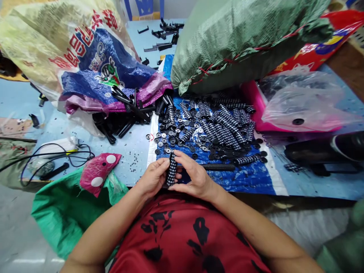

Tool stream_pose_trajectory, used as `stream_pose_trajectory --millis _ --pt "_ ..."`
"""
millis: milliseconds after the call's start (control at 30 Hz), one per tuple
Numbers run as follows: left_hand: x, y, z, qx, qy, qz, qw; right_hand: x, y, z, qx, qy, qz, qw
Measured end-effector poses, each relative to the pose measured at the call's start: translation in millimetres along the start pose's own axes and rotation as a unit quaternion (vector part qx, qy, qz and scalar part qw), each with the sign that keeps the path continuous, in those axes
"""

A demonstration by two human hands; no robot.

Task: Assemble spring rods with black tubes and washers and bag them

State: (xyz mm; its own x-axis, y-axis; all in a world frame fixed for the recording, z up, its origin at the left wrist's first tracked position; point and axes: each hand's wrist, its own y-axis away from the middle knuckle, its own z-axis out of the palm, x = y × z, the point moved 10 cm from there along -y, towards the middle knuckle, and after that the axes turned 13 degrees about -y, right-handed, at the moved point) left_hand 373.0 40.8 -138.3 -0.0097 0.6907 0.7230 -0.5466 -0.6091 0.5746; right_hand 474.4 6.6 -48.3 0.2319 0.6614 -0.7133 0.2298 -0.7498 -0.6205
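Observation:
Between my two hands stands a short stack of black number wheels (171, 169), printed with rows of small white characters, near the table's front edge. My left hand (153, 177) pinches its left side with thumb and fingers. Curled around the right side, my right hand (196, 177) has fingertips at the top and the thumb near the bottom. Beyond my hands, many similar stacks of number wheels (224, 127) lie heaped on a blue sheet (250, 180). Loose black discs (172, 140) are scattered at the heap's left. Just right of my right hand lies a dark ridged bar (218, 167).
A printed sack (85, 49) spills black plastic parts (122, 121) at left. At the back lies a green woven sack (241, 41). A pink tray (256, 110) holds a clear plastic bag (307, 102). Cables (57, 153), a green bag (65, 208) and a black machine (327, 149) flank the workspace.

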Motion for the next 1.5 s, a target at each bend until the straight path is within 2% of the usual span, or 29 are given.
stream_pose_trajectory --millis 67,133,200,267,300,333,400,433,467,500,600,633,733,800,900,967,1033,1133,1200,1233,1267,1333,1400,1433,1500 --pt "-6 0 1.2 -0.009 0.018 -0.03 0.999 2 0 -2 -0.001 -0.011 0.011 1.0" --pt "-7 -1 -2.5 0.003 0.02 -0.032 0.999 4 3 -4 -0.01 -0.008 0.016 1.0" --pt "0 0 -15.3 0.034 -0.017 0.009 0.999 8 12 -7 -0.025 0.038 0.021 0.999" --pt "20 7 -39.0 0.098 -0.132 0.1 0.981 16 26 -15 -0.032 0.143 0.041 0.988" --pt "34 13 -51.4 0.138 -0.225 0.152 0.953 21 33 -20 -0.035 0.203 0.057 0.977" --pt "48 21 -60.8 0.176 -0.33 0.199 0.906 25 40 -24 -0.042 0.257 0.072 0.963" --pt "68 34 -69.5 0.219 -0.522 0.25 0.785 27 47 -28 -0.054 0.318 0.088 0.943" --pt "72 35 -71.9 0.219 -0.589 0.249 0.737 24 46 -28 -0.052 0.318 0.087 0.943" --pt "73 33 -74.4 0.208 -0.634 0.234 0.707 19 43 -29 -0.04 0.305 0.08 0.948" --pt "72 29 -77.2 0.191 -0.658 0.212 0.697 12 38 -30 -0.02 0.283 0.07 0.956" --pt "63 15 -83.9 0.142 -0.669 0.132 0.717 -3 19 -28 0.036 0.224 0.043 0.973" --pt "61 11 -85.0 0.133 -0.663 0.112 0.728 -4 14 -22 0.032 0.23 0.041 0.972" --pt "58 4 -88.5 0.125 -0.64 0.077 0.754 4 2 -2 -0.034 0.297 0.062 0.952" --pt "58 1 -88.6 0.11 -0.639 0.072 0.758 3 -3 4 -0.051 0.299 0.057 0.951" --pt "60 -5 -86.6 0.073 -0.644 0.07 0.759 -24 -9 8 -0.023 0.186 -0.033 0.982" --pt "59 -12 -86.0 0.058 -0.638 0.051 0.766 -34 -10 18 -0.041 0.143 -0.07 0.986" --pt "56 -19 -83.0 0.054 -0.651 0.032 0.756 -27 -8 36 -0.098 0.174 -0.044 0.979" --pt "66 -14 -75.0 0.077 -0.711 0.058 0.696 -14 0 50 -0.163 0.212 -0.002 0.964" --pt "79 6 -76.9 0.084 -0.741 0.075 0.662 -16 4 37 -0.145 0.184 -0.016 0.972" --pt "82 20 -81.7 0.064 -0.75 0.064 0.655 -16 7 25 -0.122 0.172 -0.022 0.977" --pt "81 36 -87.8 0.019 -0.754 0.036 0.656 -14 10 11 -0.098 0.167 -0.022 0.981" --pt "66 72 -102.4 -0.13 -0.732 -0.075 0.665 -5 18 -15 -0.059 0.192 -0.007 0.98" --pt "77 94 -113.5 -0.166 -0.703 -0.121 0.681 9 25 -29 -0.053 0.243 0.017 0.968" --pt "88 94 -109.9 -0.167 -0.691 -0.105 0.696 16 28 -31 -0.058 0.266 0.026 0.962" --pt "127 69 -88.4 -0.114 -0.686 0.004 0.719 26 28 -28 -0.074 0.285 0.039 0.955"
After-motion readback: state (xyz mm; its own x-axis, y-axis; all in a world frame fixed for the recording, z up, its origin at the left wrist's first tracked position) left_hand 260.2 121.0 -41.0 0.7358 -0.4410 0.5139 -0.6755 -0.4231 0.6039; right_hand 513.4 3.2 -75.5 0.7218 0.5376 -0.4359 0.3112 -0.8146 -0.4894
